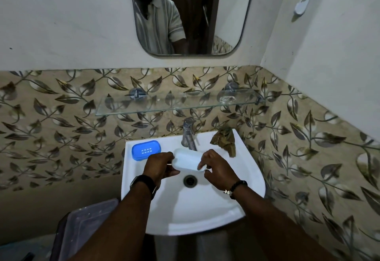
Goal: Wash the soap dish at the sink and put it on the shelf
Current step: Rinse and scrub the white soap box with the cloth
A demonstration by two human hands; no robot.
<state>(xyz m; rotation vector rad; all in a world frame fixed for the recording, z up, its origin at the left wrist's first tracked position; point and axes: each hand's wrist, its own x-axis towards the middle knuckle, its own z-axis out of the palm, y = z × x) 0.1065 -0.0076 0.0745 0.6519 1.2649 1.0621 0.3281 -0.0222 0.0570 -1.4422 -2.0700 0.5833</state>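
Soap dish (188,159), a pale, translucent oval shell, is held over the basin of the sink (205,209), directly beneath the spout of the tap (188,135) and above the drain (190,181). Left hand (159,166) is closed on the dish's left end, fingers curled under and thumb on top; right hand (218,167) pinches the right end, with fingertips (202,163) pressed against the rim. Both hands thus grip the same item, one at each short end. Whether water is running cannot be determined at this resolution. A blue tray (145,150) with drain slots, probably the matching insert, rests on the sink's left rear ledge, well apart from the hands. A brown crumpled cloth (225,139) lies on the right rear ledge beside the tap. Judged by appearance, the dish is thin moulded plastic: light, fairly stiff, unlikely to break if dropped, but slick when wet or soapy, so an edge pinch could slip. A firmer hold would wrap the rim with fingers underneath and the thumb inside the hollow. The glass shelf (156,107) is mounted on the tiled wall above the tap; its surface is smooth and its front edge shows no lip, so a wet dish set there could slide and is best placed well back towards the wall.
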